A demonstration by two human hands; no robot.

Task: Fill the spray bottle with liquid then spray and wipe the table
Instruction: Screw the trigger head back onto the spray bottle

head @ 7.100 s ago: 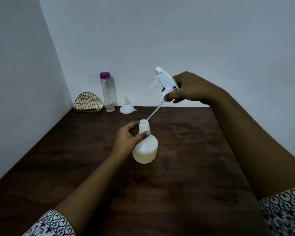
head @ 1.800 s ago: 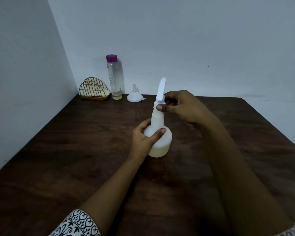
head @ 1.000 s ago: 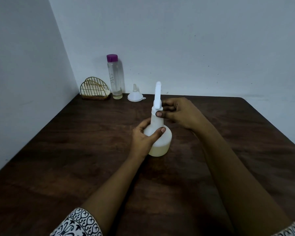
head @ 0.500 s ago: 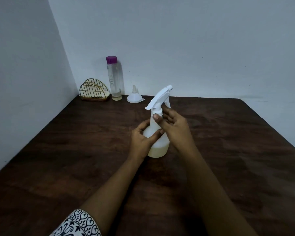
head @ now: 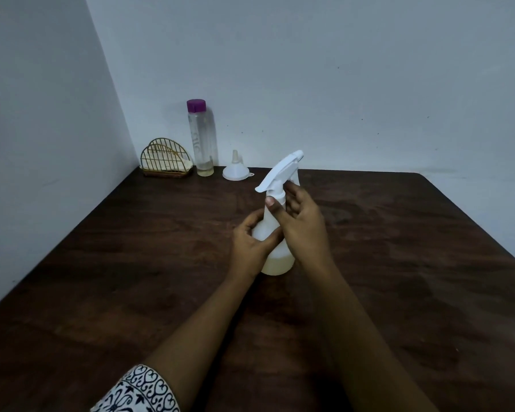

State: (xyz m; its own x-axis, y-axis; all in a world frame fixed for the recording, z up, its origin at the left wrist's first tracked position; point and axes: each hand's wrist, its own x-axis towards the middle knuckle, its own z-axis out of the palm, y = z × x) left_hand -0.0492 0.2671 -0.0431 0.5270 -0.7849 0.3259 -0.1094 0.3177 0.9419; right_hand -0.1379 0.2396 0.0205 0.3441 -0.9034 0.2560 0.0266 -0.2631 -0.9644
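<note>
Both hands grip the spray bottle (head: pixel 275 263) standing mid-table (head: pixel 399 263): left hand (head: pixel 250 246) wrapped around its body, right hand (head: pixel 302 227) pinching the collar under the spray head (head: pixel 280 171). Pale liquid fills its base. Far back, by the wall, stand a clear bottle (head: pixel 202 141) and a funnel (head: pixel 235 171).

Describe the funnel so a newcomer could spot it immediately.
Look to the far left corner of the dark wooden table, against the wall. The funnel sits upside down right of the purple-capped bottle: small, white, spout up.
</note>
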